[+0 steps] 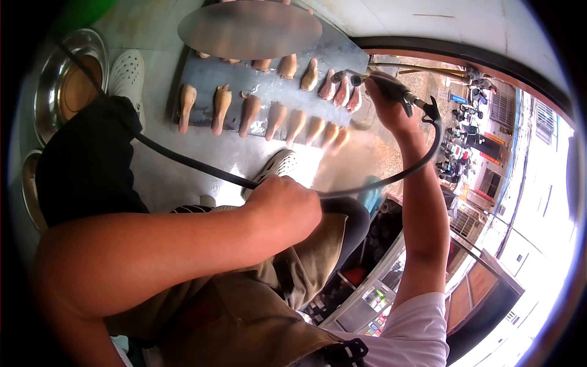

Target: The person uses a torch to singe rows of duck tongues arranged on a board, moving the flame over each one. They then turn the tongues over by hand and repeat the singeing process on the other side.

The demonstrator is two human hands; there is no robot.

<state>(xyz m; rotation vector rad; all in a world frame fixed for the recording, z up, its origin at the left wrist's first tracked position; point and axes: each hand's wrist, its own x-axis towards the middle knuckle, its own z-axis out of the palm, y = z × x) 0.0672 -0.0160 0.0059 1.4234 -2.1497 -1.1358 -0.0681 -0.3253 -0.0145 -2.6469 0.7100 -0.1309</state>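
My right hand [388, 101] is closed around a blowtorch [396, 92], whose nozzle points over the right end of a grey metal sheet [205, 79]. A flame cannot be made out. Several tan pieces of meat that look like trotters [251, 113] lie in rows on the sheet. Pinker pieces [341, 93] sit close below the nozzle. From the torch a black hose [202, 166] curves down and runs off to the upper left. My left hand [284, 208] makes a fist with the hose at its knuckles, over my brown apron [244, 300].
A steel basin [43, 116] stands at the left, with another metal rim [29, 189] below it. Pale clogs [127, 79] show on the floor beside the sheet. A blurred oval covers the sheet's upper part. At the right are a street with parked motorbikes [458, 144] and a cabinet [361, 306].
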